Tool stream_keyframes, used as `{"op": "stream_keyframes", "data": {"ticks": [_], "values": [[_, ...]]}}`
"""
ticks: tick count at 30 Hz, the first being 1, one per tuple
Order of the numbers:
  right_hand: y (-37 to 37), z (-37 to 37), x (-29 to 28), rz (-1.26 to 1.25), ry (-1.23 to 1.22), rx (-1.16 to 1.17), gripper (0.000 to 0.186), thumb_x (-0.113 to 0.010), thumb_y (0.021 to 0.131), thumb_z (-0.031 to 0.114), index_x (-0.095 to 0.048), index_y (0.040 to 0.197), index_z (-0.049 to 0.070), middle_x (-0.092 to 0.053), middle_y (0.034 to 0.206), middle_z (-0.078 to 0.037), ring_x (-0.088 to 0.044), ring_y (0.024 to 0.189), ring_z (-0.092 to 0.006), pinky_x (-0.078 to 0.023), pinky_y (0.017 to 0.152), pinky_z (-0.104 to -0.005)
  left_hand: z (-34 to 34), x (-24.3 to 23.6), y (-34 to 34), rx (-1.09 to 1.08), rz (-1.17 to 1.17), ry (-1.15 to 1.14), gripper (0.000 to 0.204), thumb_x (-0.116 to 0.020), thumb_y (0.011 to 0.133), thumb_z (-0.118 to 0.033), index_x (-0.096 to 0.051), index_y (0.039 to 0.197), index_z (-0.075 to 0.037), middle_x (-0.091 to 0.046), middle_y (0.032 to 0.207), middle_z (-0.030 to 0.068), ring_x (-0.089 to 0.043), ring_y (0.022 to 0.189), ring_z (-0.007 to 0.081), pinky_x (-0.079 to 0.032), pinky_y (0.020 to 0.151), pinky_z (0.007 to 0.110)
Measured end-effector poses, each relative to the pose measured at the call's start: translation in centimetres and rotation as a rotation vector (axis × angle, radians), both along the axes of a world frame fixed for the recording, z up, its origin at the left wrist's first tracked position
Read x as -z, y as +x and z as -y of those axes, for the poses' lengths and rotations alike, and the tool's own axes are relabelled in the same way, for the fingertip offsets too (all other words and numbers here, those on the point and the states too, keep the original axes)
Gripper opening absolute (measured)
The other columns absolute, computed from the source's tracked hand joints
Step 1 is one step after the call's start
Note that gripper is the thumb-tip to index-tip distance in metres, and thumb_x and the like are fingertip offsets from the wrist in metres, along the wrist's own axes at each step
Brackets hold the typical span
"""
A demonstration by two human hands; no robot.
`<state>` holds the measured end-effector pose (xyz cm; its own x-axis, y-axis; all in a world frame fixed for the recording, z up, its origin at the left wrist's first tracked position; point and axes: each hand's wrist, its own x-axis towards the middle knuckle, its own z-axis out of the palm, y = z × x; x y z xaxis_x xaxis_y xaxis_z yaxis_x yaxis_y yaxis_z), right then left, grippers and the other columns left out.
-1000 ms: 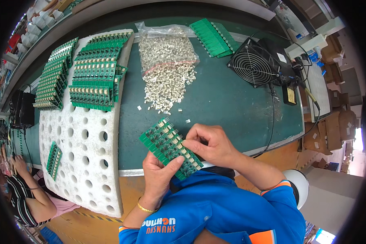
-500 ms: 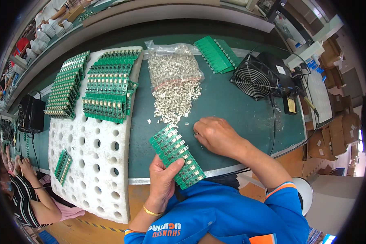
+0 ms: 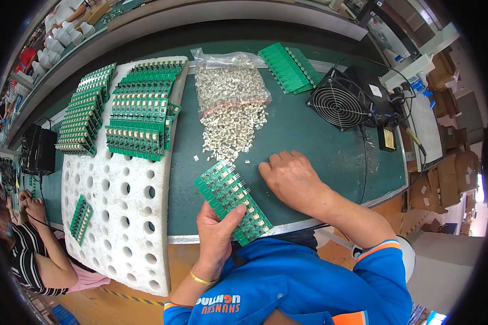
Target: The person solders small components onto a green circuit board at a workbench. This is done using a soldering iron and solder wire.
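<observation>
My left hand (image 3: pixel 218 230) grips a panel of green circuit boards (image 3: pixel 234 203) by its lower left side, thumb on top. Rows of small white and black parts cover it, and several white connectors with pins stand out along its right edge. To the right of the panel, my right hand (image 3: pixel 291 176) rests low over the table with its fingers curled. Whatever its fingertips hold, if anything, is hidden. Just beyond the panel, a heap of small white connectors (image 3: pixel 230 130) spills from a clear plastic bag (image 3: pixel 230 81).
On the left, a white foam board with holes (image 3: pixel 108 216) carries stacks of populated green boards (image 3: pixel 138 111) and one small board (image 3: pixel 81 219). More green boards (image 3: pixel 287 67) lie at the back. A black fan (image 3: pixel 339 103) stands right, with cables. Another person (image 3: pixel 38 249) sits far left.
The whole view has shifted slightly. My right hand has turned a little, its fingers still curled near the table. My left hand keeps its hold on the panel.
</observation>
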<state>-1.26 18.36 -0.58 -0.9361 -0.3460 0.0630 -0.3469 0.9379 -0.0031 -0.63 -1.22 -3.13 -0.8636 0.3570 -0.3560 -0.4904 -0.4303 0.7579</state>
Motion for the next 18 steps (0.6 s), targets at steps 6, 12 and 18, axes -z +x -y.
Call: {"op": "stream_keyframes", "data": {"ticks": [6, 12, 18], "values": [[0.2, -1.2, -0.7, -0.084, -0.182, 0.014, 0.004, -0.061, 0.072, 0.006, -0.059, 0.072, 0.003, -0.06, 0.067, -0.012, -0.061, 0.062, -0.0275, -0.05, 0.06, -0.0376, -0.4, 0.1, -0.1, 0.001, 0.015, -0.011, 0.03, -0.068, 0.081, 0.003, -0.057, 0.109, -0.002, -0.067, 0.098, 0.0064, -0.065, 0.084, 0.0112, -0.053, 0.076, 0.027], [2.6, 0.6, 0.0, 0.583, -1.568, 0.476, 0.009, -0.069, 0.083, 0.005, -0.063, 0.089, 0.001, -0.063, 0.075, -0.002, -0.059, 0.065, -0.0074, -0.047, 0.06, -0.0214, -0.7, -0.2, 0.1, -0.005, -0.004, -0.063, 0.027, -0.068, 0.081, 0.003, -0.058, 0.106, -0.002, -0.067, 0.096, 0.0069, -0.064, 0.081, 0.0106, -0.053, 0.073, 0.026], [3.4, 2.0, 1.3, 0.637, -1.927, 0.591, 0.008, -0.066, 0.087, 0.007, -0.063, 0.092, 0.002, -0.062, 0.082, 0.002, -0.056, 0.074, -0.0025, -0.046, 0.067, -0.0184, -1.1, -0.3, 0.4, -0.047, -0.04, -0.089, 0.025, -0.069, 0.081, 0.001, -0.059, 0.104, -0.002, -0.068, 0.095, 0.0069, -0.064, 0.081, 0.0104, -0.053, 0.073, 0.025]]}}
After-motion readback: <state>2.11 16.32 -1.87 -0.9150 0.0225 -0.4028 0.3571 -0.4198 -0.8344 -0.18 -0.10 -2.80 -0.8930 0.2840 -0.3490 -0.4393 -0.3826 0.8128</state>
